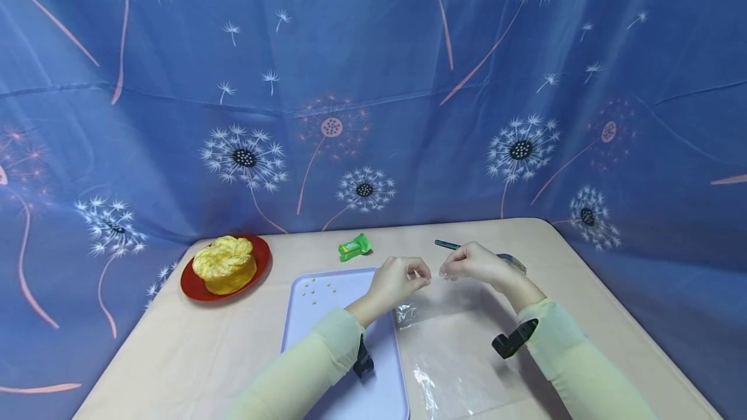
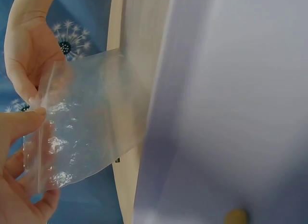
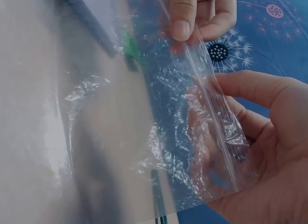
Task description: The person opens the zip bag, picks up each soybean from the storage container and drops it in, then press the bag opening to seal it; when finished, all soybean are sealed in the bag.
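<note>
A clear zip-top plastic bag (image 1: 461, 361) hangs from both hands over the right part of the table. My left hand (image 1: 398, 282) pinches its top edge near the left end, thumb on the zip strip in the left wrist view. On the other side my right hand (image 1: 481, 269) pinches the same edge, a short gap from the left fingertips. In the right wrist view the bag (image 3: 139, 108) is see-through and wrinkled, with the zip line (image 3: 211, 103) running close to the right fingers. Nothing shows inside it.
Left of the bag lies a pale lilac tray (image 1: 309, 329) bearing several small yellow pieces (image 1: 312, 290). A red plate (image 1: 264, 258) with a yellow bread bun (image 1: 224, 264) stands at the far left. Behind are a green wrapped packet (image 1: 355, 247) and a fork (image 1: 513, 262), partly hidden by the right hand.
</note>
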A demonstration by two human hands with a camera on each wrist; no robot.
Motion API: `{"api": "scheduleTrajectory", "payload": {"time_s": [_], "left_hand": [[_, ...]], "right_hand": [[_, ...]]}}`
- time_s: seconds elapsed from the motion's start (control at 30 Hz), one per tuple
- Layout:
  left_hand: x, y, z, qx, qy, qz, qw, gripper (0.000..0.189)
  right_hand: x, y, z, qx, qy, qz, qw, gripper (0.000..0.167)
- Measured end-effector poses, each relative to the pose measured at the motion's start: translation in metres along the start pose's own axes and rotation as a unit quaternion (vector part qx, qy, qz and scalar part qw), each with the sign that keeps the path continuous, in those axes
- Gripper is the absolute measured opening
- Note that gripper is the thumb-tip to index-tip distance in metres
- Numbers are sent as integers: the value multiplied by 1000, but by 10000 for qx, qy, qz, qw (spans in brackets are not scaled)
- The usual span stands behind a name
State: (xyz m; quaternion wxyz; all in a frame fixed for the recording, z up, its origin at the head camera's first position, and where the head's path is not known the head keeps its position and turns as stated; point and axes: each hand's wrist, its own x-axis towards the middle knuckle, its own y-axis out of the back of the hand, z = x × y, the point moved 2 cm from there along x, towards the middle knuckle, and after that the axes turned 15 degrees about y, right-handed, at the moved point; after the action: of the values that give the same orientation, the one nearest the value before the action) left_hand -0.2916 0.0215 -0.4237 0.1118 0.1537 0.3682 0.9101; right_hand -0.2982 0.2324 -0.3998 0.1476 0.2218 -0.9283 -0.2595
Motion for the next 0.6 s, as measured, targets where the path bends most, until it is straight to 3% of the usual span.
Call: {"api": "scheduleTrajectory", "payload": {"time_s": [0.43,0.6], "left_hand": [[-6,4,3,-238,-92,-92,9996,11],[-14,5,4,-57,-167,-106,9998,10]], "right_hand": [[4,1,-3,-37,54,100,9999,17],[6,1,-2,-244,-115,284,9992,19]]}}
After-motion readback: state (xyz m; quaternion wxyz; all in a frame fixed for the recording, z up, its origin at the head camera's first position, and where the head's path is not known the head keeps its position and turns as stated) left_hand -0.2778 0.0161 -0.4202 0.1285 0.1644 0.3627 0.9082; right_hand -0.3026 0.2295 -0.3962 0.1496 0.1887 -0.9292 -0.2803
